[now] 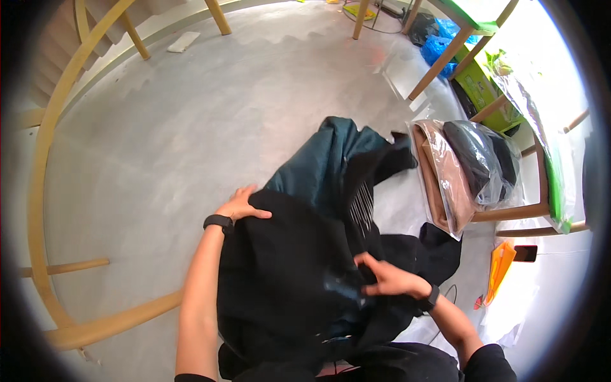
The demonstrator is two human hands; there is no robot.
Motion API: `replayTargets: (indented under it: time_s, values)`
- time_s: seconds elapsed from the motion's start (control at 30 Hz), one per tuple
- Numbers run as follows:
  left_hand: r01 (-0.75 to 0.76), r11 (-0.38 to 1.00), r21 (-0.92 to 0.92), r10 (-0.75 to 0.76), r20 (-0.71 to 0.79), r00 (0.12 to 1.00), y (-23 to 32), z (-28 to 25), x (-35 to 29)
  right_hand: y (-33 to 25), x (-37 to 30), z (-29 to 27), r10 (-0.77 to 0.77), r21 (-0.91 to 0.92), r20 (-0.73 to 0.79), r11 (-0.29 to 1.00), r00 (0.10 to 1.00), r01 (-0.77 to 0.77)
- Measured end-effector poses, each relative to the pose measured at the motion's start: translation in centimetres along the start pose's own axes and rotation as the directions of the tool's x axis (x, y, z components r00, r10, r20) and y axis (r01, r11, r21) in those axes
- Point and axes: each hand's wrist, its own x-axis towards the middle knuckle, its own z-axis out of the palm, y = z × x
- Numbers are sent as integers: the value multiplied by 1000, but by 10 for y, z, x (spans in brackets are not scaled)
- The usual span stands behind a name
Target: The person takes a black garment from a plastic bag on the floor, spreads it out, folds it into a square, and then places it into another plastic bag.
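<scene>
A black coat [286,248] with a shiny dark teal lining [318,156] lies rumpled over my lap and the floor in front of me. White stripes show on fabric inside it near the middle. At the coat's left edge rests my left hand [243,205], its thumb spread from the stretched fingers and touching the cloth. My right hand [389,277] is curled round a fold of the black cloth right of centre, slightly blurred. Part of a sleeve [439,254] reaches out to the right. Dark bands circle both wrists.
Clear plastic bags of folded brown [439,172] and dark clothes [480,162] lie to the right beside a wooden chair [509,213]. An orange folded item [501,270] and a phone-like dark rectangle [526,253] sit lower right. A curved wooden frame [41,165] bounds the left.
</scene>
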Motion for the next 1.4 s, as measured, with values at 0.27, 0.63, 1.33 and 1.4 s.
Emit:
replayTargets:
  time_s: [0.27, 0.63, 1.33, 1.4]
  values:
    - [467, 376, -801, -395, 318, 862, -10, 40, 13, 11, 31, -141, 648, 847, -422, 532, 634, 20]
    - [-421, 642, -641, -158, -648, 746, 0, -77, -46, 90, 151, -193, 703, 748, -653, 657, 284, 93]
    - [-559, 433, -707, -409, -707, 577, -116, -154, -146, 10, -125, -262, -409, -289, -806, 903, 429, 318]
    - [-504, 593, -628, -306, -755, 580, -96, -175, -160, -27, -128, -254, -165, -110, -824, 985, 542, 133]
